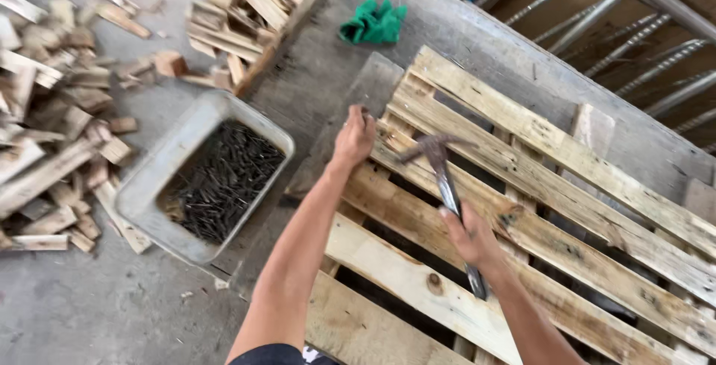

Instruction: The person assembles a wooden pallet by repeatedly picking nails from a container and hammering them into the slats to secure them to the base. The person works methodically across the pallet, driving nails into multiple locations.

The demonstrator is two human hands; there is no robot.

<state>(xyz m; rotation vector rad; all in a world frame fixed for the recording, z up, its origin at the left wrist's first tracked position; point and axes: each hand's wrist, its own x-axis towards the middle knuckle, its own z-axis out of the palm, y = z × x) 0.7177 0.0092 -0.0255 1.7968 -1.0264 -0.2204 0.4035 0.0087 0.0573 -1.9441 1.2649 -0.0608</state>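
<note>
A wooden pallet (537, 186) of rough slats lies on a grey board. My left hand (354, 137) rests at the pallet's left end, fingers pinched together on what looks like a nail held against a slat. My right hand (470, 237) grips the handle of a metal claw hammer (440, 164), whose head hangs blurred just right of my left hand, above the slats.
A grey tub (149, 186) full of dark nails sits left of the pallet. Scrap wood blocks (52, 134) are heaped at far left and stacked (239, 14) at the top. Green gloves (373, 23) lie on the board. Steel bars (634, 29) run along the top right.
</note>
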